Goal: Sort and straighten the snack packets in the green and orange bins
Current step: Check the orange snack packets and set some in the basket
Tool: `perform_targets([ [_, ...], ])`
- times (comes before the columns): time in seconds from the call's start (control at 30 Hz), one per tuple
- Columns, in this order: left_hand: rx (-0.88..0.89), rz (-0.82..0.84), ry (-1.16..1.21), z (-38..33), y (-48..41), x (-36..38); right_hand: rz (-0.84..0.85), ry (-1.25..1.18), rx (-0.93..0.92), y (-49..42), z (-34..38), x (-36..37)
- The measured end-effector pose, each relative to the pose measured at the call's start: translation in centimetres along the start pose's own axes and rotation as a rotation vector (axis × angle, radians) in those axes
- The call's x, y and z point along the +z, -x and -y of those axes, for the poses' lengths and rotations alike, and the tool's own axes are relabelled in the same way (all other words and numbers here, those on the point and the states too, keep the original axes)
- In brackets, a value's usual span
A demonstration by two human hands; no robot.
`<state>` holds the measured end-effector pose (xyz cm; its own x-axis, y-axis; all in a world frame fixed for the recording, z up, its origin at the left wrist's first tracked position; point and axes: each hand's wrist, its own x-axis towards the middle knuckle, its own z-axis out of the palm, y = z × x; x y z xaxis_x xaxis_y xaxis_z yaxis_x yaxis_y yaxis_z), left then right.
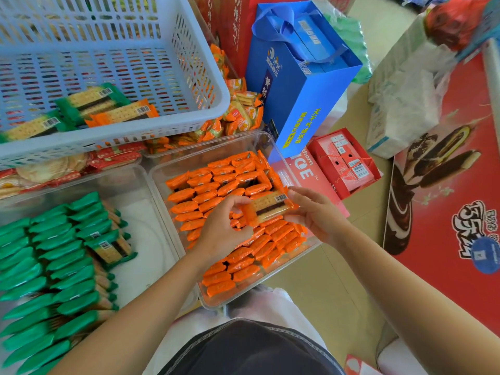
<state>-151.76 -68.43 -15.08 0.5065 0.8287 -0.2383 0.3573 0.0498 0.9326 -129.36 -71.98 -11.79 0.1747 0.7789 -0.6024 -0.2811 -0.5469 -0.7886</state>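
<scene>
Orange packet hangs over the orange bin at centre. The left hand pinches one end, and the right hand seemingly pinches the other. Pressed in crooked, it could ruffle the orange rows beneath. Green packets fill the green bin at eight o'clock; a blue basket at eleven holds a few of both.

Orange packets: solid bright orange foil. Green packets: solid green, same style. Face-up orange packet: orange ends, clear window, tan dotted biscuit, dark brown filling stripe, white barcode patch. Lattice basket: pale blue. Gift bag: royal blue, yellow characters. Large carton: red, brown chocolate-bar print, white lettering.
</scene>
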Motion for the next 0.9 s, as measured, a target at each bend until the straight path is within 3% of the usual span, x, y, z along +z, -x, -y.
perform_targets([
  [0.1, 0.091, -0.056, -0.156, 0.4, -0.4, 0.0, 0.017, 0.162, -0.08, -0.5, 0.8, 0.6],
  [0.2, 0.176, -0.08, -0.458, 1.2, -1.2, 0.0, -0.084, 0.367, -0.354, -2.0, 2.1, 0.7],
  [0.37, 0.095, 0.06, -0.948, 4.4, -2.5, 0.5, -0.144, 0.765, -0.706, -4.8, 3.7, 1.4],
  [0.53, 0.08, 0.004, -1.02, 6.2, -2.7, 1.4, -0.032, 1.111, -0.882, -7.2, 3.3, 2.0],
  [0.7, 0.116, 0.005, -1.022, 6.9, -2.8, 1.5, 0.068, 1.248, -0.94, -8.6, 2.1, 2.2],
  [0.9, 0.115, 0.001, -1.033, 7.0, -2.9, 1.6, -0.039, 1.366, -1.001, -9.2, -0.6, 3.6],
])
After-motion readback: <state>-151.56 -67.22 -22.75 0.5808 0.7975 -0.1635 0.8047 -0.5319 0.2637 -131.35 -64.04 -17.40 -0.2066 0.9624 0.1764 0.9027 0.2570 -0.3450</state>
